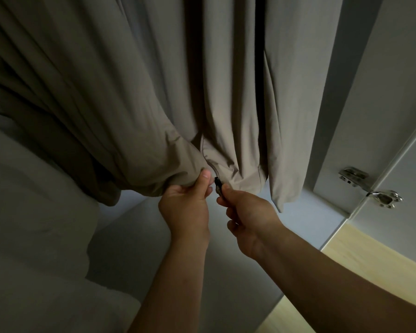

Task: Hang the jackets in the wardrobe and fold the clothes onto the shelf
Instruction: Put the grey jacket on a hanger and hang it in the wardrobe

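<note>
A long beige jacket (135,87) hangs inside the wardrobe and fills the upper part of the view; its hanger and the rail are out of frame. My left hand (186,207) grips the bottom hem of the jacket's left front panel, thumb on the fabric. Just to its right, my right hand (245,212) pinches the small black zipper pull (217,183) at the bottom of the front opening. The two hands sit almost touching at the hem.
A pale folded cloth (34,224) lies at the lower left inside the wardrobe. The white wardrobe floor (135,241) is below the hands. The open white door (399,97) with metal hinges (370,188) stands at the right. Light wooden flooring (360,258) shows at the lower right.
</note>
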### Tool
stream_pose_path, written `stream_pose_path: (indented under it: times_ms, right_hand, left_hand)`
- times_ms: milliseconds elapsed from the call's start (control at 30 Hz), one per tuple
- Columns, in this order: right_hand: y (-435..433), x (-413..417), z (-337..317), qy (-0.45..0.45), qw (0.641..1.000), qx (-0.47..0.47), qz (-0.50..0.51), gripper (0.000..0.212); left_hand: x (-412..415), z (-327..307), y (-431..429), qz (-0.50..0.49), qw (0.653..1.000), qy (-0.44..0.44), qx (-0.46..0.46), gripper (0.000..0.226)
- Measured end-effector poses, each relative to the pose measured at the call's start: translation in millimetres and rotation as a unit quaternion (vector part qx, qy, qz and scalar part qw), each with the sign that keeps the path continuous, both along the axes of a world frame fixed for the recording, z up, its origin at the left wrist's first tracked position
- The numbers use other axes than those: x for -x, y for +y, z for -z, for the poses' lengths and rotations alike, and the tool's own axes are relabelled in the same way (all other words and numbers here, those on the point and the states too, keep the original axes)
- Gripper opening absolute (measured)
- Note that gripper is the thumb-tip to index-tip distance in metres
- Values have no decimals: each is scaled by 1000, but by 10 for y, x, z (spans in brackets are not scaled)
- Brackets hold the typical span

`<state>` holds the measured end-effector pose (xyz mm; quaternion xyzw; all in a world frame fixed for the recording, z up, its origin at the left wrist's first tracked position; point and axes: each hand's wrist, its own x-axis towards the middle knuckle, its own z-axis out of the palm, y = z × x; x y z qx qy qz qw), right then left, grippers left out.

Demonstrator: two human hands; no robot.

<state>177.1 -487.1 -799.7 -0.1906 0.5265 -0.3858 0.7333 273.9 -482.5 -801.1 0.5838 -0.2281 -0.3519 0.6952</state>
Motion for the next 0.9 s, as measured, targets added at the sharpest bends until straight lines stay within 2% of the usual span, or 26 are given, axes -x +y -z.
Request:
stream_pose_path:
  times_ms: [367,500,667,900]
  right_hand:
    - [-20,-12,8,6,1000,17,-7,14]
    - [-35,-8,19,9,1000,18,-6,13]
    - [-38,-21,53,3,1000,7,1,13]
    - [-75,-10,126,27,1000,8,4,11]
  left_hand:
    - [0,-24,31,0,999,-33,-28,11]
    - [-13,-23,39,5,996,-71,-44,9]
    - [-123,-27,51,69,974,-205,-73,11]
    - [-275,-2,-5,163,942,-242,-165,6]
